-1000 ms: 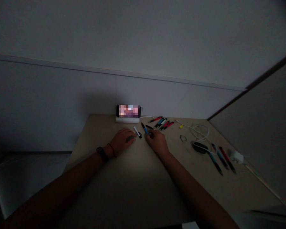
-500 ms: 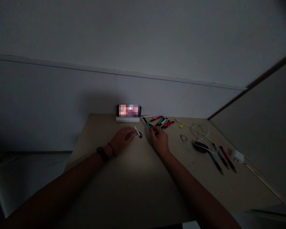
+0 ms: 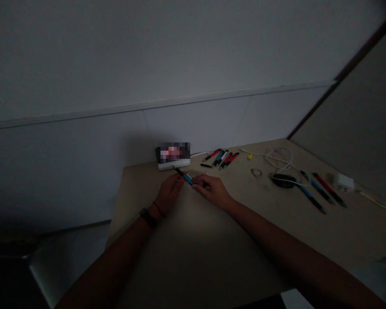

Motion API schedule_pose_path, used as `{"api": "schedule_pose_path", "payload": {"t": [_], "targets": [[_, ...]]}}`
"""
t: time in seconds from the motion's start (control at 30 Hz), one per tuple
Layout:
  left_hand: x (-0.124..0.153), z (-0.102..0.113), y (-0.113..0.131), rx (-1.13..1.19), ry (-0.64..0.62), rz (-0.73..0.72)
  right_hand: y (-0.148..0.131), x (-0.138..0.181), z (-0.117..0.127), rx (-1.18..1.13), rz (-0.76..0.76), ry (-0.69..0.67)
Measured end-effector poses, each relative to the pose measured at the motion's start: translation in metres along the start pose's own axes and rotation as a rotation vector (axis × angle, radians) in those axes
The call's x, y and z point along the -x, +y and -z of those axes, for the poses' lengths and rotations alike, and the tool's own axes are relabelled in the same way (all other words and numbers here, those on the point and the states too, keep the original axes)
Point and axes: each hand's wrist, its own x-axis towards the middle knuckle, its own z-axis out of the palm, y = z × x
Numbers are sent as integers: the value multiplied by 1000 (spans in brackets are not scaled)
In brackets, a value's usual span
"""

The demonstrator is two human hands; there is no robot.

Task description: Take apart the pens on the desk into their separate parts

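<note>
My right hand (image 3: 214, 190) grips a blue-and-black pen (image 3: 187, 177) near its lower end, fingers closed round it, with the black tip pointing up and left. Close to the pen's left side is my left hand (image 3: 170, 189), its thumb and fingers pressed together. A small white piece shows beside the pen at the left fingertips; what exactly those fingers pinch is partly hidden and too dark to name. Behind both hands a phone (image 3: 173, 152) leans on a white stand (image 3: 174, 165).
Several red, blue and white pens (image 3: 224, 159) lie behind my right hand, beside a short black piece (image 3: 206, 165). Further right are a white cable (image 3: 289, 159), a black oval object (image 3: 283, 180), larger pens (image 3: 330, 189) and a white plug (image 3: 345, 182). A wall borders the table's back.
My right hand has brought the blue pen left and toward me, away from the other pens, to my left fingertips. The camera view has tilted.
</note>
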Motion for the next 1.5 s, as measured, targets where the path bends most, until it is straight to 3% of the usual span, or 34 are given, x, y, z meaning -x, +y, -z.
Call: {"api": "schedule_pose_path", "payload": {"t": [0.17, 0.3, 0.47, 0.67, 0.87, 1.03, 1.5], "targets": [[1, -3, 5, 146, 16, -7, -1, -1, -1, -36, 55, -124], [3, -7, 9, 299, 104, 52, -5, -4, 2, 12, 104, -118], [2, -10, 5, 475, 163, 147, -1, -6, 2, -40, 58, -130], [-1, -6, 0, 140, 218, 97, 0, -4, 1, -94, 1, -105], [1, -6, 5, -132, -49, -25, 0, -6, 2, -81, -69, 5], [2, -6, 3, -191, -80, -51, 5, -9, 0, -32, -104, 70], [2, -5, 5, -184, -94, -1, 9, -9, -1, -35, -112, 51]]}}
